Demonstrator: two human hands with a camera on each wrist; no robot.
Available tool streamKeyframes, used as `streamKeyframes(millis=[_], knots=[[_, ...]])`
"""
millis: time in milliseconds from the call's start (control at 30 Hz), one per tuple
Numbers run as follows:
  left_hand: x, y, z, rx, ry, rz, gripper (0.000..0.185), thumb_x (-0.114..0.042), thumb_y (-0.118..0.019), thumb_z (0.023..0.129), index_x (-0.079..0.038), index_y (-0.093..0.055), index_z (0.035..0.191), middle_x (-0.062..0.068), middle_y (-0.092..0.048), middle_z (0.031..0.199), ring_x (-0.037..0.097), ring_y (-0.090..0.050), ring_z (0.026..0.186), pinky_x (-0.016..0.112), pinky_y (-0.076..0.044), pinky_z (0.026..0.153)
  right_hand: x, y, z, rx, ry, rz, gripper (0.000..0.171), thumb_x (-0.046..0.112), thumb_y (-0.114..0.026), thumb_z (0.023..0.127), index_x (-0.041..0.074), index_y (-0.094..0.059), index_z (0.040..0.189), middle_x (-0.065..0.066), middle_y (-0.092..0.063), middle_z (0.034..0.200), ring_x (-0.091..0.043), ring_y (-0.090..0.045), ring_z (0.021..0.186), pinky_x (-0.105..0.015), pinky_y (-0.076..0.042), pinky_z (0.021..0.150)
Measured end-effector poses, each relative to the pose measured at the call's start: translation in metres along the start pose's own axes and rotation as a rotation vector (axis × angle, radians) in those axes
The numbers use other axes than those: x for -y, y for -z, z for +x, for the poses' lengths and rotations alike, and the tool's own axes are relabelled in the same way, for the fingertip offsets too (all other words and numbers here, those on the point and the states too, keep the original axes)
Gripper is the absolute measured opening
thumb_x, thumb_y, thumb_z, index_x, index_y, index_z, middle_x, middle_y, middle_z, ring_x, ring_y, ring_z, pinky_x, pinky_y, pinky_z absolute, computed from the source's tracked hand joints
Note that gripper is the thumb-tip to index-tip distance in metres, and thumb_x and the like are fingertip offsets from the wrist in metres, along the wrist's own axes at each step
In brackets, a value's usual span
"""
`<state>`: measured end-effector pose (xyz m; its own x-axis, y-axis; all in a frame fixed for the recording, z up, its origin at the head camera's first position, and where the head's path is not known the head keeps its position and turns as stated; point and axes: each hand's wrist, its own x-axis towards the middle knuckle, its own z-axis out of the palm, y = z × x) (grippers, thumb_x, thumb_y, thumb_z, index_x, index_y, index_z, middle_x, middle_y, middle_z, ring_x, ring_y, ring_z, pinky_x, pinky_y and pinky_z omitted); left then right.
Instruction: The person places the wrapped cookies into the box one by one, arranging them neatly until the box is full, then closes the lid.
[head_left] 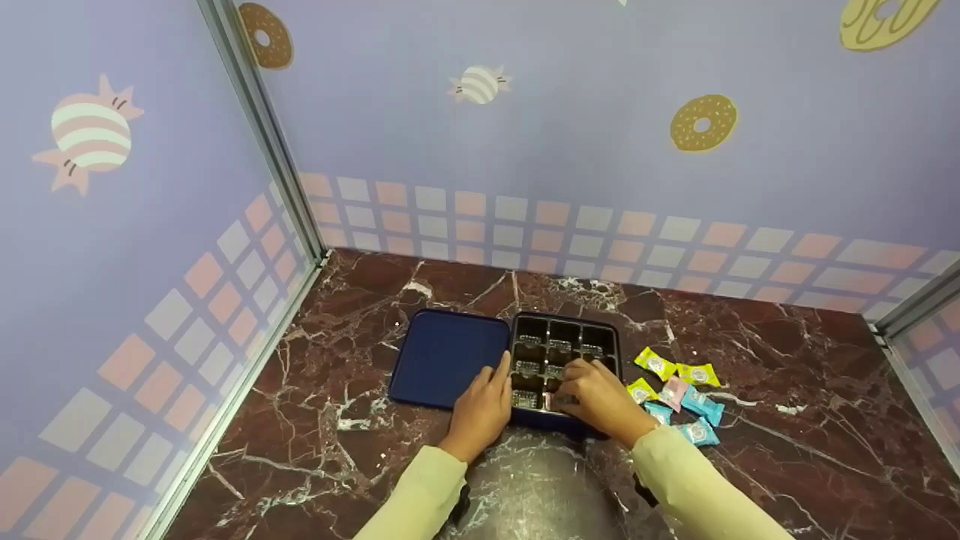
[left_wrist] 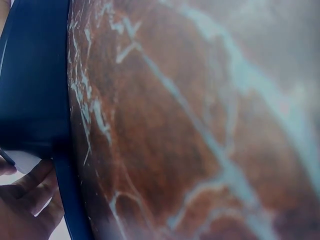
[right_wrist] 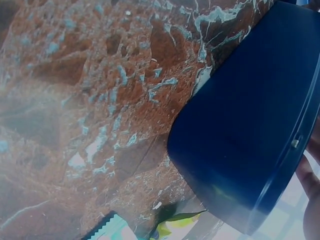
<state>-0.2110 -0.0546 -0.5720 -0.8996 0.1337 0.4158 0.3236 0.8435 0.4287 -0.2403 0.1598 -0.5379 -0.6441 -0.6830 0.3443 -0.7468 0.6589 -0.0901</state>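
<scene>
A dark blue box (head_left: 609, 339) with a grid of black compartments sits on the marble table (head_left: 787, 390), its flat blue lid (head_left: 444, 354) lying just to its left. My left hand (head_left: 491, 386) rests with fairly straight fingers on the box's left edge, between box and lid; its fingers (left_wrist: 25, 200) show against the blue box wall (left_wrist: 35, 90). My right hand (head_left: 585, 382) hovers over the front compartments, fingers curled, pinching what looks like a pink wrapped candy (head_left: 553, 402). A finger (right_wrist: 311, 185) shows beside the box wall (right_wrist: 250, 125).
Several loose wrapped candies, yellow (head_left: 655, 363), pink (head_left: 673, 391) and blue (head_left: 703, 406), lie on the table right of the box; a yellow candy (right_wrist: 175, 222) and a blue one (right_wrist: 107, 227) show in the right wrist view. Patterned walls (head_left: 525, 150) enclose the table at back and sides.
</scene>
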Motion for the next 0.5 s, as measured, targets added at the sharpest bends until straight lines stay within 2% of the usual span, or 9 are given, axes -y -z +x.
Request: streamKeyframes(millis=[500], knots=[[0.0008,-0.0016,0.0006,-0.019,0.002,0.004,0.043,-0.018,-0.053,0.099,-0.01,-0.051,0.141,0.007,-0.057,0.086,0.02,-0.05,0.064,0.036,-0.05,0.058,-0.0015,-0.0001,-0.0011,-0.009,0.011,-0.002,0.014,0.028,-0.083,0.07,0.019,-0.077,0.078,0.005,-0.068,0.084,-0.016,-0.056,0.09,-0.034,-0.043,0.072]])
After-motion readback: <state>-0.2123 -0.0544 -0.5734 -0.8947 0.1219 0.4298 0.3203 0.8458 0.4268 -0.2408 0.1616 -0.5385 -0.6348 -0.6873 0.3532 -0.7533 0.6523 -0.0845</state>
